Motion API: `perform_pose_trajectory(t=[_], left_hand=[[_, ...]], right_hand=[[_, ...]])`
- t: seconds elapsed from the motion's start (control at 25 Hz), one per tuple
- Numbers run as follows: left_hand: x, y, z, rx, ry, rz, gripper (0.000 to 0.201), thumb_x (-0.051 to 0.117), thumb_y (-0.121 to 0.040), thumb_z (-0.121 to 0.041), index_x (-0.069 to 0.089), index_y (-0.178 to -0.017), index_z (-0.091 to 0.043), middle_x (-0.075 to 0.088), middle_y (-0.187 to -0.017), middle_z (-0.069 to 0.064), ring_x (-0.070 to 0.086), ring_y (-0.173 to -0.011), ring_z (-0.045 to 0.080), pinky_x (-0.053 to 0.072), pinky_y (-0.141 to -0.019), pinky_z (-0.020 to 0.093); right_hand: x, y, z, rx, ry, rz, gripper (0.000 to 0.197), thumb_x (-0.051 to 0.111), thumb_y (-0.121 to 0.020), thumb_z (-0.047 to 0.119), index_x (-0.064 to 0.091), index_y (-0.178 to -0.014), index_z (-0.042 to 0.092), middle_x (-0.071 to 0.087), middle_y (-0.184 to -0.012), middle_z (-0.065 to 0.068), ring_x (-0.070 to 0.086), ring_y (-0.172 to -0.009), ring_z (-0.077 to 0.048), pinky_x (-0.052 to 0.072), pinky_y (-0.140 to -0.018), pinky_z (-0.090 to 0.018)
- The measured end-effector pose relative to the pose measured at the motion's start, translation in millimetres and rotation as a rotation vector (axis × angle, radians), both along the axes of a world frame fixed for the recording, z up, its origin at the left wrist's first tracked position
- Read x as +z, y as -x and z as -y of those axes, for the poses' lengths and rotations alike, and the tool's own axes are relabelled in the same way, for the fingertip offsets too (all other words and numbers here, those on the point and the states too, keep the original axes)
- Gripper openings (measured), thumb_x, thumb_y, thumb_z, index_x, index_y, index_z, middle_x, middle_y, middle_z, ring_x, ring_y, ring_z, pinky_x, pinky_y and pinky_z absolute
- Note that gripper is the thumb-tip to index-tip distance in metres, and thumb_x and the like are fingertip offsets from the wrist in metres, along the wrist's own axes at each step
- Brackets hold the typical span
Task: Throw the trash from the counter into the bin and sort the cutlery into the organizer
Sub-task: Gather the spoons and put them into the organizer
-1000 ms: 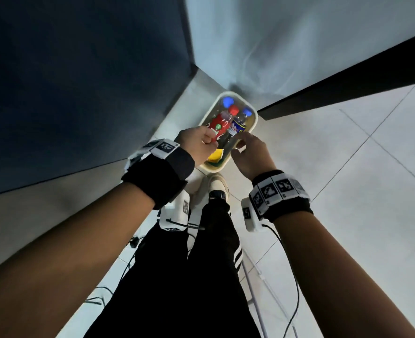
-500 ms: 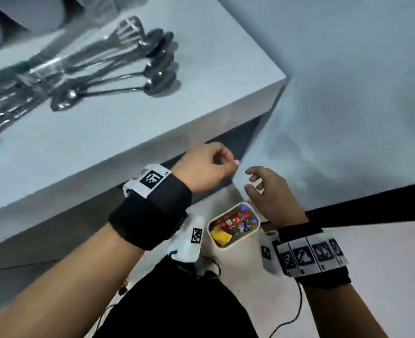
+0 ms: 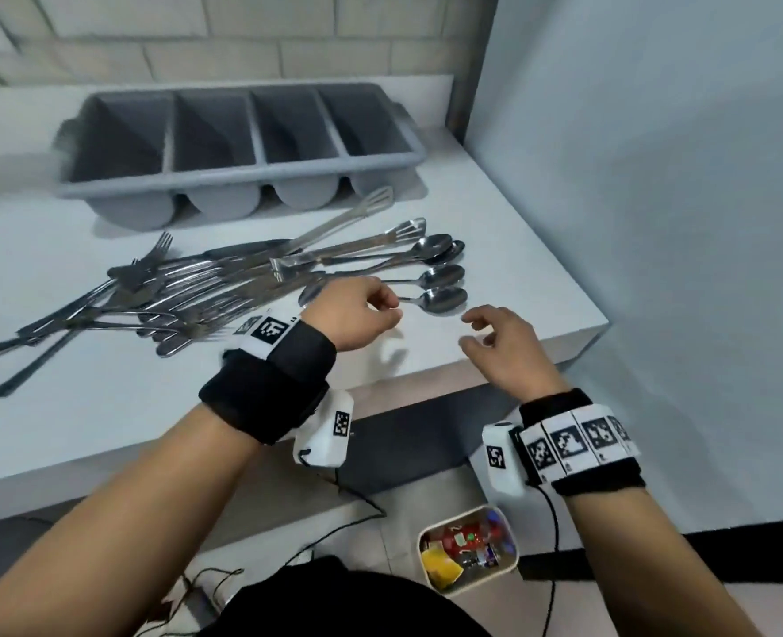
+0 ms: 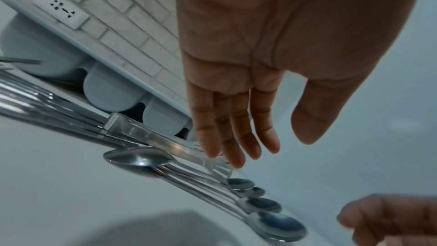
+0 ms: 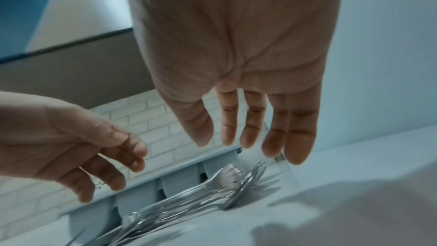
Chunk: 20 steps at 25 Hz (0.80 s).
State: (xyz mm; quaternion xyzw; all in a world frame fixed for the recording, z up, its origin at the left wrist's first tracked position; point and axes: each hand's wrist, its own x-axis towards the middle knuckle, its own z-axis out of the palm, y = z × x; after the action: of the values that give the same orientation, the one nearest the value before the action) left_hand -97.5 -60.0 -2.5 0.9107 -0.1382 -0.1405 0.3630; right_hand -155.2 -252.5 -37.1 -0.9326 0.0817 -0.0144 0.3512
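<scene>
A heap of steel cutlery [image 3: 160, 291] lies on the white counter [image 3: 104, 406]: forks and knives at the left, tongs [image 3: 334, 241] and several spoons [image 3: 440, 273] at the right. Behind it stands the grey four-compartment organizer [image 3: 242, 131], its compartments bare. My left hand [image 3: 357, 314] hovers empty over the spoon handles, fingers relaxed. My right hand [image 3: 504, 342] hangs empty above the counter's front right corner, fingers loosely spread. In the wrist views the left hand [image 4: 236, 128] and the right hand [image 5: 248, 128] both show straight fingers holding nothing. The small bin [image 3: 468, 549] with colourful trash stands on the floor below.
A brick-pattern wall [image 3: 242, 39] with a socket [image 4: 61, 8] backs the counter. A plain wall [image 3: 656, 223] closes the right side. Cables [image 3: 357, 512] trail on the floor near the bin, beside my dark-clothed legs [image 3: 334, 604].
Both hands rose from the bin on the floor up to the counter, empty. My view swung up from the floor to the cutlery and the organizer.
</scene>
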Motion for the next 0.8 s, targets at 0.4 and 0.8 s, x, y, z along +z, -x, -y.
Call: perform_pose_trajectory(t=[0.4,0.8], left_hand=[[-32.8,-103.7,25.8,-0.228,-0.468,0.154,0.033,0.056,-0.083,-0.014,0.062,-0.115,-0.008,0.066,-0.117,0.013,0.062,-0.108,0.030,0.050,-0.091,0.035],[-37.3,-132.1,30.4,-0.180,-0.405,0.139,0.021,0.056,-0.079,-0.002,0.072,-0.091,-0.008,0.070,-0.098,0.013,0.064,-0.106,0.031,0.050,-0.091,0.032]], right_hand=[[9.0,-95.8,-13.2,-0.212,-0.058,-0.295,0.077,0.073,-0.077,0.014,0.033,-0.142,0.012,0.050,-0.125,-0.013,0.054,-0.113,-0.027,0.049,-0.096,-0.029],[-2.4,-126.5,-0.8,-0.321,-0.108,-0.247,0.018,0.055,-0.087,0.003,0.060,-0.072,0.011,0.058,-0.070,-0.006,0.060,-0.054,-0.010,0.045,-0.045,-0.017]])
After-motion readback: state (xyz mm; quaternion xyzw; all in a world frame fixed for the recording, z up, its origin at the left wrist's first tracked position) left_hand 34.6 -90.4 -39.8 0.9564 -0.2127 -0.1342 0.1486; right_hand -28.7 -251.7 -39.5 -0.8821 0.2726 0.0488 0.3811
